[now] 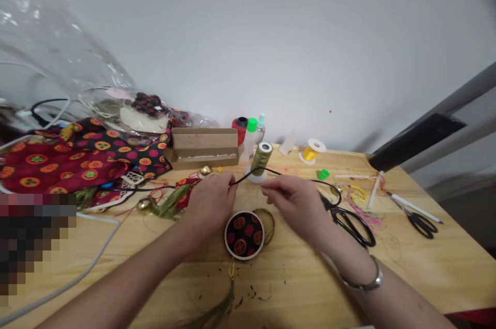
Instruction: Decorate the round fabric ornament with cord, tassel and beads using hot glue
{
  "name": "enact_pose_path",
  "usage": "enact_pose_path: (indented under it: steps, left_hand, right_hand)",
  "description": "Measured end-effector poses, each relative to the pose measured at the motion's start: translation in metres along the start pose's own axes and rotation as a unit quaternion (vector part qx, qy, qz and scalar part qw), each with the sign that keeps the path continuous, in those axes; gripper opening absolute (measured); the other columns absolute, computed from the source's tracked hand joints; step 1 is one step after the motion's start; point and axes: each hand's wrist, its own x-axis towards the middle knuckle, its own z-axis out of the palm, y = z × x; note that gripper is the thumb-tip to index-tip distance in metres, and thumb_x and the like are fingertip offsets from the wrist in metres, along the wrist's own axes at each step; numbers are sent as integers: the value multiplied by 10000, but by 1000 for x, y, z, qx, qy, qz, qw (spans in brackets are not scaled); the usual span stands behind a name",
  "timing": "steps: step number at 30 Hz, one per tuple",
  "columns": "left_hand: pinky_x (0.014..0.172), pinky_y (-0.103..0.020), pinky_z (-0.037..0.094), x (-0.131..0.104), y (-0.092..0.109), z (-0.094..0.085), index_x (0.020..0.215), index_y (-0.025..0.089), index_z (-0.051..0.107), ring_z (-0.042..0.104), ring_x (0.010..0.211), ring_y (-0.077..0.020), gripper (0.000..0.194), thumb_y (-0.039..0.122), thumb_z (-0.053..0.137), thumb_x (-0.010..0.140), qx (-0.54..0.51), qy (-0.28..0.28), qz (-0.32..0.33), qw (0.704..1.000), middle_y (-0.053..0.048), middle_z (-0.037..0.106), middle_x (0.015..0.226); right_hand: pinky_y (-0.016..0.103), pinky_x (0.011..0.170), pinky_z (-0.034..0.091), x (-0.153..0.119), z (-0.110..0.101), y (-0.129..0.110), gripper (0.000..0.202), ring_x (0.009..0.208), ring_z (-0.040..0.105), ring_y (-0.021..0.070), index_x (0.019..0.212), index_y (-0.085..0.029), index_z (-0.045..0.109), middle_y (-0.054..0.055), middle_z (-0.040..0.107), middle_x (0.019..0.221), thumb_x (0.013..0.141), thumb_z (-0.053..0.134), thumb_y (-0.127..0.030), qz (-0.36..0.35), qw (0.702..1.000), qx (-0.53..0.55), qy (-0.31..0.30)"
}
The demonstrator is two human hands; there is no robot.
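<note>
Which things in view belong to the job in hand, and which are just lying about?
Likely the job:
thin black cord, spanning left hand to right hand
round black patterned-fabric disc with white rim, close by

Probably just lying about:
open brown cardboard box
white spool of yellow thread
small black-handled scissors, far right

a small craft workspace, shown by thread spools [262, 158], scissors [422, 224] and patterned fabric [62, 161].

Round the wrist of my right hand [296, 205] I wear a shiny silver-coloured bracelet [372, 283]; both forearms [151, 267] are bare.
</note>
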Motion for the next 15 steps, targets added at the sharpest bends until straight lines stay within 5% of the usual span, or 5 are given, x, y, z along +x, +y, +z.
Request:
enact_pose_path:
  steps: [3,6,10,12,15]
  left_hand:
    - [655,-314,435,3,-1,-3,858,212,595,658,770,-234,182,268,426,891,-37,10,-17,999,-59,719,833]
    - [673,-307,436,5,-4,-5,855,215,584,660,780,-227,162,272,435,883,-66,23,-21,997,-51,720,832]
    - [683,-304,431,4,-8,-5,851,220,582,652,775,-220,156,275,440,883,-87,37,-21,995,-41,713,826]
    - [677,-307,427,3,-9,-5,843,225,588,647,763,-224,162,295,448,884,-90,42,-21,995,-40,710,814]
    - [680,-310,423,2,-9,-4,845,230,600,644,767,-227,174,309,450,885,-95,48,-25,994,-41,710,811]
  right_hand:
    - [295,705,487,-1,24,0,233,773,633,185,905,-165,683,92,700,861,868,473,-73,-88,980,-178,-11]
    - [315,789,484,0,39,-5,362,931,614,234,1106,-86,615,154,664,1041,781,488,11,-134,944,-291,-82]
    - [332,776,478,3,34,-17,419,921,604,251,1146,-87,585,142,653,1048,736,551,-10,-150,915,-343,-152]
    - [326,744,465,9,21,-20,278,849,613,228,1061,-123,628,110,671,937,830,494,-45,-131,928,-333,-107]
    - [343,776,445,28,-4,-20,244,909,596,242,1072,-124,636,131,651,970,945,448,-212,-90,942,-319,59]
